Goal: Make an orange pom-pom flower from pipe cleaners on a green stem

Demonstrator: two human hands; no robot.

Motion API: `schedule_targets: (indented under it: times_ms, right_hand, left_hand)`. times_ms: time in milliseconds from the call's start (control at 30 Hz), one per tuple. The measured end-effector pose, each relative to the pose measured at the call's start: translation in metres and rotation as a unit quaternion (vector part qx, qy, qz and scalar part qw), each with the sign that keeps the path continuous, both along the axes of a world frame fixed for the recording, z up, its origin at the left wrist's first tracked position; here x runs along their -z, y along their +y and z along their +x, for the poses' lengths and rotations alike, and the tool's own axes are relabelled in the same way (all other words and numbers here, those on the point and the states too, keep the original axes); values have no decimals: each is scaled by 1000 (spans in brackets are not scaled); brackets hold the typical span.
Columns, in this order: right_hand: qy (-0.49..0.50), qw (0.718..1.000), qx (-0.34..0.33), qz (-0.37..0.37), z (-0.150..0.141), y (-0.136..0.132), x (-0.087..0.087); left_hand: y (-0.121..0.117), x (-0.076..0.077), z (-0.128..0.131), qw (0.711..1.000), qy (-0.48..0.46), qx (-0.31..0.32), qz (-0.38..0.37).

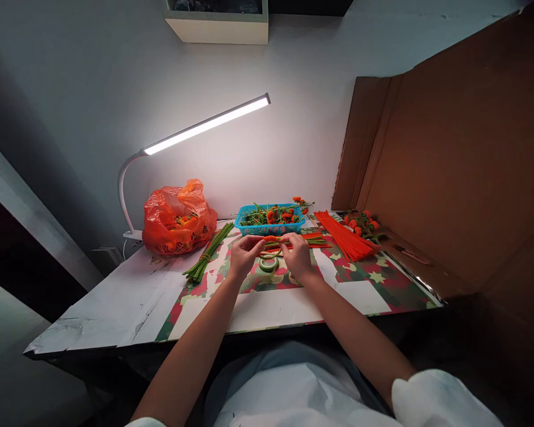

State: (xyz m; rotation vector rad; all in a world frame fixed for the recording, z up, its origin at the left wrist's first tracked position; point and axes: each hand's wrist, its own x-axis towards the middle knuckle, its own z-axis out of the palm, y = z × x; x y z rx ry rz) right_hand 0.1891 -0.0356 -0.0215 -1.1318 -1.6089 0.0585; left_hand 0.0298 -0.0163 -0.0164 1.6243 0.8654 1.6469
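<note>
Above the middle of the table, my left hand point(245, 254) and my right hand point(297, 255) face each other, fingers pinched. A short orange chenille stem point(270, 238), which looks ridged or coiled, stretches between their fingertips. Just below them on the table lies a roll of green tape point(268, 264). Behind my hands rests a small row of green and orange stems point(315, 240), partly covered by my right hand. A fanned bundle of orange chenille stems point(345, 237) is to the right. On the left lies a tied bundle of green stems point(208, 256).
At the back is a blue basket point(271, 229) of orange flowers with green stems. A red plastic bag point(178, 222) stands back left beside a lit clamp lamp point(204, 126). More orange flowers point(359, 224) lie back right, by a tall cardboard sheet point(454, 160).
</note>
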Motion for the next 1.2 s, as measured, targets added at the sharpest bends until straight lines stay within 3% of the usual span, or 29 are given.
schedule_targets:
  times_ms: [233, 533, 767, 1200]
  right_hand:
    - [-23, 1000, 12, -9, 1, 0, 1]
    - [30, 999, 22, -30, -3, 6, 5]
    - [58, 998, 29, -19, 0, 8, 6]
    - [-44, 996, 76, 16, 3, 0, -2]
  left_hand:
    - [-4, 0, 2, 999, 45, 17, 13]
    - [-9, -4, 4, 995, 48, -66, 57]
    - [-4, 0, 1, 994, 41, -82, 56]
    - [-3, 1, -1, 988, 99, -87, 85]
